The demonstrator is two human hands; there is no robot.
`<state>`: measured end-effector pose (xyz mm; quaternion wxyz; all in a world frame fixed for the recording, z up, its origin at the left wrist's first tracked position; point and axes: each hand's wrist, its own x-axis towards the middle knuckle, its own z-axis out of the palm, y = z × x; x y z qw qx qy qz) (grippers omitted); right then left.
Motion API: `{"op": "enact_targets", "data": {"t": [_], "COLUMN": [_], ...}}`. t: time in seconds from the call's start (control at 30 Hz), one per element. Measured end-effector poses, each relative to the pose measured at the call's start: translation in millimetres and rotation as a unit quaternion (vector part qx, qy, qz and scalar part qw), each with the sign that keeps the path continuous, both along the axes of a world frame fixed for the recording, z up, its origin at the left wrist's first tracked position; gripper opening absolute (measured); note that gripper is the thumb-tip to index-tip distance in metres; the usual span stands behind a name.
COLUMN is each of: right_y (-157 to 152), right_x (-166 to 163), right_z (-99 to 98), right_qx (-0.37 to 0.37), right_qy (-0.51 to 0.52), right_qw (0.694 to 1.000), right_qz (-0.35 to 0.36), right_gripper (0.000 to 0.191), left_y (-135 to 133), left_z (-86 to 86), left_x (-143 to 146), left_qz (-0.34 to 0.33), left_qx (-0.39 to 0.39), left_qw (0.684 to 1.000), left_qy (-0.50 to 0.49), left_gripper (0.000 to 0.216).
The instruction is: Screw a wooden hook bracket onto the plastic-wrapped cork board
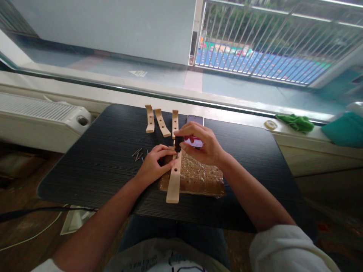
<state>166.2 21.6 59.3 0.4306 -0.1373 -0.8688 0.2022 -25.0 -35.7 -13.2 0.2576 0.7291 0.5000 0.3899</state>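
A light wooden strip with holes [173, 185] lies across a brown block wrapped in clear film [202, 175]. My left hand [154, 160] is closed on the strip's upper part, thumb and fingers pressing it from the left. Above the same part, my right hand [202, 141] grips the dark handle of a short screwdriver [178, 144] between thumb and fingers. The screwdriver stands nearly upright, its tip at the strip close to my left fingertips. Whether a screw sits under the tip is too small to tell.
On the black table [93, 166] lie several screws [137, 154] left of my left hand. Three more wooden strips with holes [162, 122] lie at the back, beside a phone [195, 120]. On the windowsill are a tape roll [270, 124] and a green cloth [295, 122]. A radiator [42, 113] stands left.
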Motion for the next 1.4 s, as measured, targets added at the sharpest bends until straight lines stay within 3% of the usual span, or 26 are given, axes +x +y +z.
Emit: {"op": "enact_targets", "data": {"t": [0.27,0.67,0.87,1.4], "right_y": [4.0,2.7,2.5,5.9], "right_x": [2.1,1.5,0.0,-0.5], "right_z": [2.9,-8.6,-1.7,-2.0], "right_qx": [-0.028,-0.167,-0.139,-0.12], "right_qy": [-0.016,-0.035,-0.036,-0.017], "right_qw": [0.998,0.982,0.984,0.99], "right_qz": [0.055,0.077,0.103,0.076], "right_gripper": [0.024,0.027,0.03,0.026], "left_y": [0.1,-0.4,-0.5,-0.5], "left_z": [1.0,0.9,-0.9,0.0], "left_x": [0.2,0.2,-0.5,0.6], "left_qz": [0.005,0.004,0.008,0.005], "left_qx": [-0.013,-0.008,-0.006,-0.007], "left_qw": [1.0,1.0,1.0,1.0], "left_qy": [0.004,-0.002,0.006,0.001], "left_gripper": [0.02,0.021,0.021,0.02]}}
